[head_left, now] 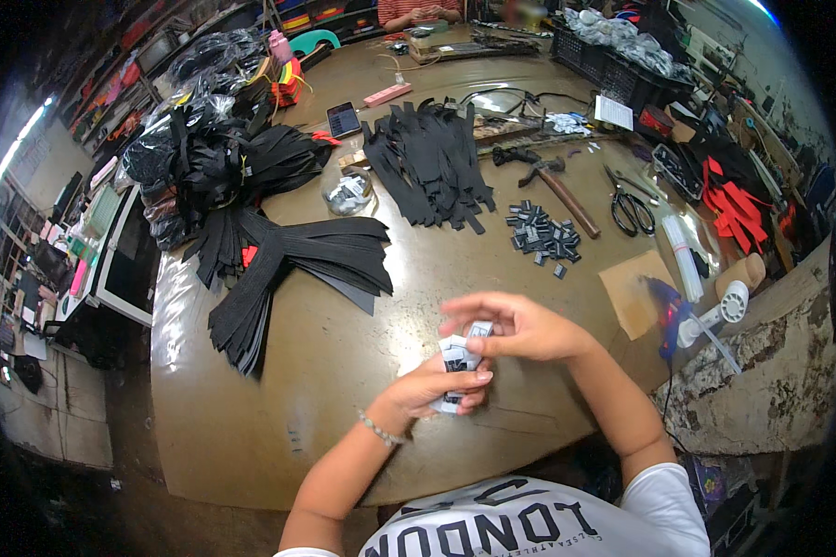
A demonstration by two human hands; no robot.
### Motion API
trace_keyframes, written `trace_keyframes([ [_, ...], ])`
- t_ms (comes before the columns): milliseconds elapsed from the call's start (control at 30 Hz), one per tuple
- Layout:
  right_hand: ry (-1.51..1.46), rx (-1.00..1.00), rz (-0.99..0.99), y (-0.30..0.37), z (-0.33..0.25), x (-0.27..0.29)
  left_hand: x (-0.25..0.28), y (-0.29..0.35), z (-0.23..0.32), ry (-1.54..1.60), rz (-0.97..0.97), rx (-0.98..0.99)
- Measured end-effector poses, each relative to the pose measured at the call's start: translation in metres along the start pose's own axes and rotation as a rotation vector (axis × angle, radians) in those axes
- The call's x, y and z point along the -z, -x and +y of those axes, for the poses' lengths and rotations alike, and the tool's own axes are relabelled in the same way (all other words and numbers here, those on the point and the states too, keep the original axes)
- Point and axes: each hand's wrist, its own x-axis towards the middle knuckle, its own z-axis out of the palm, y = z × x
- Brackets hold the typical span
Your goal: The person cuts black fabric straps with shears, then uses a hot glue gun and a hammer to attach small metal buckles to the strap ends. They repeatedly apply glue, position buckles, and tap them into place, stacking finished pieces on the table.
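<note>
My left hand is closed around a small stack of white printed labels, with its thumb lying across them. Over the top of the stack, my right hand pinches one white label between thumb and fingers, its forefinger reaching out above. Both hands are close together over the near part of the table. Past them lies a heap of small dark rectangular pieces. Some of the labels are covered by my fingers.
Black strips and fanned black straps lie beyond and left. A hammer, scissors, a brown sheet and a blue glue gun are on the right. Another person is at the far side.
</note>
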Motion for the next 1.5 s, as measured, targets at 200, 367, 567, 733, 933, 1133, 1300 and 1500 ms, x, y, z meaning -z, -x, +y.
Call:
trace_keyframes([
  [200,0.083,-0.163,-0.070,0.008,0.027,0.003,0.007,-0.006,-0.035,0.154,0.204,0.038],
  [367,0.285,-0.156,-0.138,0.018,0.055,0.003,0.007,-0.007,-0.036,-0.121,0.322,0.084],
  [567,0.287,-0.068,0.101,0.023,0.050,0.001,0.001,-0.022,-0.035,-0.108,0.338,-0.045],
  [733,0.570,0.406,0.477,0.019,0.040,0.007,0.001,-0.030,-0.036,0.138,0.542,-0.211],
  [933,-0.504,0.502,0.122,0.061,-0.010,-0.002,0.025,-0.016,-0.030,0.269,0.249,-0.364],
  [1133,-0.760,0.490,-1.008,0.096,-0.084,-0.042,0.035,-0.018,-0.033,0.556,0.271,-0.422],
  [1300,-0.542,0.838,-0.845,0.088,-0.066,-0.070,0.033,-0.021,-0.031,0.537,0.304,-0.410],
  [1500,-0.320,0.656,-0.474,0.100,-0.059,-0.076,0.035,-0.018,-0.030,0.357,0.369,-0.357],
])
